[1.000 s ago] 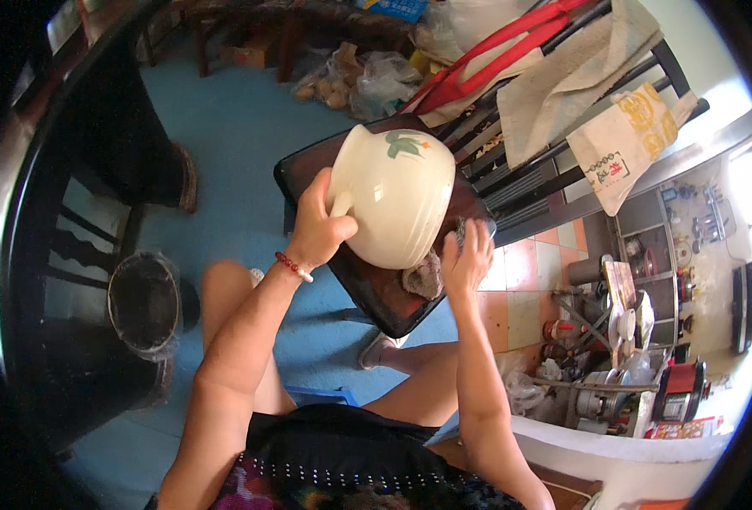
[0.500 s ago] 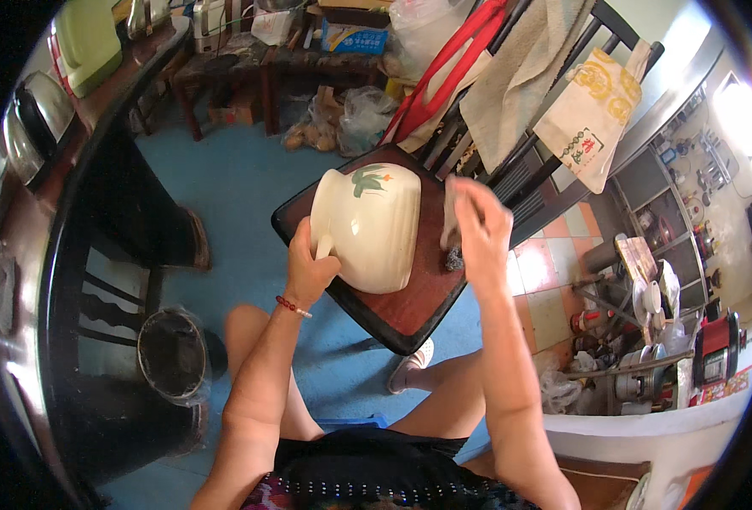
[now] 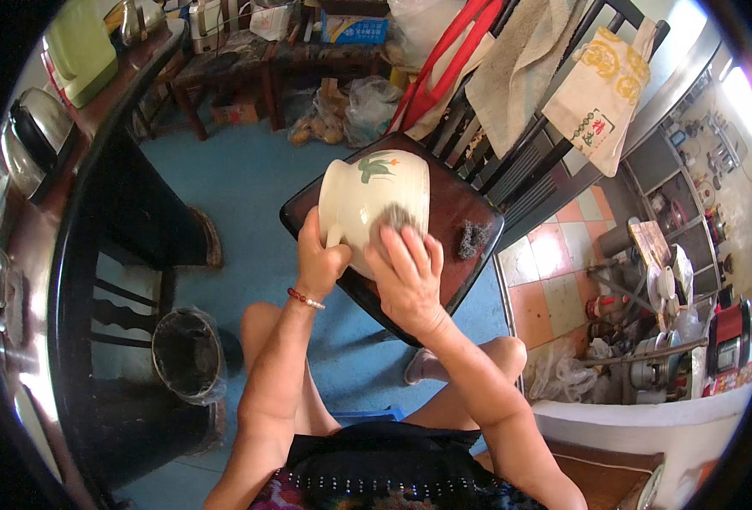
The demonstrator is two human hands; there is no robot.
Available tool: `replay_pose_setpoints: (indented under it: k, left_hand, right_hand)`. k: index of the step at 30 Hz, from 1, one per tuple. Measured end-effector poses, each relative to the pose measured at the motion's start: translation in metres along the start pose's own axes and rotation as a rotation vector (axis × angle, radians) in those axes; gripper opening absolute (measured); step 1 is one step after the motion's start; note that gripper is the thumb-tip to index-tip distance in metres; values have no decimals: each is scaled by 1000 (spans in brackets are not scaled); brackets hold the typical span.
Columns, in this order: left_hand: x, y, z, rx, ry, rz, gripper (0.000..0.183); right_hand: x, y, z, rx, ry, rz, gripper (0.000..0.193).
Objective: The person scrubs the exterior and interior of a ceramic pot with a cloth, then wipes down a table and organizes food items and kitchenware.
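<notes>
A cream ceramic pot (image 3: 356, 200) with a green leaf and orange flower lies on its side on the dark red chair seat (image 3: 452, 189), its rim facing left. My left hand (image 3: 318, 262) is closed round the pot's small side handle (image 3: 334, 235). With bent fingers, my right hand (image 3: 407, 274) presses a greyish rag (image 3: 400, 217) against the pot's lower right side; the rag is blurred and mostly hidden under the fingers. A dark scouring pad of tangled wire (image 3: 473, 240) rests on the seat to the right of the pot.
Cloths (image 3: 512, 89) and a printed cloth bag (image 3: 601, 102) hang on the chair back. A lined bin (image 3: 187, 355) stands on the left by a dark table (image 3: 79, 229). Plastic bags (image 3: 372, 110) lie on the floor beyond, and cookware clutters the right side.
My right hand has moved left with the rag, from above the seat's right side onto the pot. The scouring pad now shows fully. My left hand keeps its hold on the handle.
</notes>
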State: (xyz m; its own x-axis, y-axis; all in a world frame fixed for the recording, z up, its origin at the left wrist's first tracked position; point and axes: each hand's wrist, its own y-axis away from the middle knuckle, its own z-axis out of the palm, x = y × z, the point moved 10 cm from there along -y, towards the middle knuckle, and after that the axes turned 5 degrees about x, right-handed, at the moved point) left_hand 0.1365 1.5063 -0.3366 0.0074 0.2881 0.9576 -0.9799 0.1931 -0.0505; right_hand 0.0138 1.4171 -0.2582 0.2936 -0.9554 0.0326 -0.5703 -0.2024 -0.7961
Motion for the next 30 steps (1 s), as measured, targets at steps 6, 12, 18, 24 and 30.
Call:
replay_pose_setpoints:
  k: [6,12,18,24,30]
  left_hand:
    - [16,-7,2,24,-66,84,44]
    - [16,-9,5,-34,-66,40,53]
    - [11,3,10,-127,62,123,73]
    - [-17,-4,11,-162,-16,77,67]
    - [9,7,14,79,-18,172,32]
  right_hand:
    - [11,-3,5,-12,-44,-102,37]
    - [93,-97,31,9,-512,196,20]
    - [120,-99,64,-71,-542,369,21]
    - [161,-99,98,-183,-551,572,28]
    - [177,-75,121,-324,-653,693,31]
